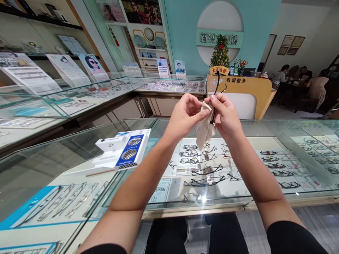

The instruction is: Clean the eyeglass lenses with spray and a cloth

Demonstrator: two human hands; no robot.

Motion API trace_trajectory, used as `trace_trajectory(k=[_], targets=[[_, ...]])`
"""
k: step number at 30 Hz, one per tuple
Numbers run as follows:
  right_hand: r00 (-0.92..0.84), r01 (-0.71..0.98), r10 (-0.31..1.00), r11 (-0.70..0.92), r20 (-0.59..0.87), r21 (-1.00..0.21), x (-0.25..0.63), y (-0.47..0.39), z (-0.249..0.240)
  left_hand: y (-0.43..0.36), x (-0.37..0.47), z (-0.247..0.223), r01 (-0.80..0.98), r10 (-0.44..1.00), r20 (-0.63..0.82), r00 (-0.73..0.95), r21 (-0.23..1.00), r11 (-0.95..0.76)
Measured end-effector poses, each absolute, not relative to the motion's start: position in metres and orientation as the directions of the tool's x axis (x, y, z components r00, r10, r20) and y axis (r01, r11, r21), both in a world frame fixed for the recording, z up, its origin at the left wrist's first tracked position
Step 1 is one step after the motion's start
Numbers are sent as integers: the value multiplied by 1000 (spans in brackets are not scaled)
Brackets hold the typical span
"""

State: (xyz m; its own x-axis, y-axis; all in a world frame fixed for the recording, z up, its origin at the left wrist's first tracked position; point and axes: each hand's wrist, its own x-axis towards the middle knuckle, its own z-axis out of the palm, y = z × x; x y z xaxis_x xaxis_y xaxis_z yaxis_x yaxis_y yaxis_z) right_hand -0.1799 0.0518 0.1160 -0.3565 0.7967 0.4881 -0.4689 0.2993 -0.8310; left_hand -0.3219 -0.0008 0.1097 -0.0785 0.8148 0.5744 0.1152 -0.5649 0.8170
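My left hand (186, 114) pinches cloth (204, 132) at lower part of glasses (218, 84); my right hand (225, 114) grips them, likely for steadiness. Hands close together, glasses held on end above bench (169, 213).

eyeglasses (217, 84) partly hidden by cloth (203, 132) and fingers (217, 102), black sleeves (293, 239) cut off below
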Motion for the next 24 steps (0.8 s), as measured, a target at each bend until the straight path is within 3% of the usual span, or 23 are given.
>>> trace_trajectory(k=[5, 10, 24], targets=[[-358, -529, 772, 296, 525, -795, -182, 47, 119, 0, -322, 109, 15, 901, 429, 59, 902, -431], [-357, -507, 773, 311, 524, -804, -182, 42, 121, -5, -323, 113, -19, 907, 381, 181, 923, -384], [-348, -525, 742, 351, 572, -775, -180, 42, 121, -9, -322, 116, -45, 896, 396, 202, 917, -396]])
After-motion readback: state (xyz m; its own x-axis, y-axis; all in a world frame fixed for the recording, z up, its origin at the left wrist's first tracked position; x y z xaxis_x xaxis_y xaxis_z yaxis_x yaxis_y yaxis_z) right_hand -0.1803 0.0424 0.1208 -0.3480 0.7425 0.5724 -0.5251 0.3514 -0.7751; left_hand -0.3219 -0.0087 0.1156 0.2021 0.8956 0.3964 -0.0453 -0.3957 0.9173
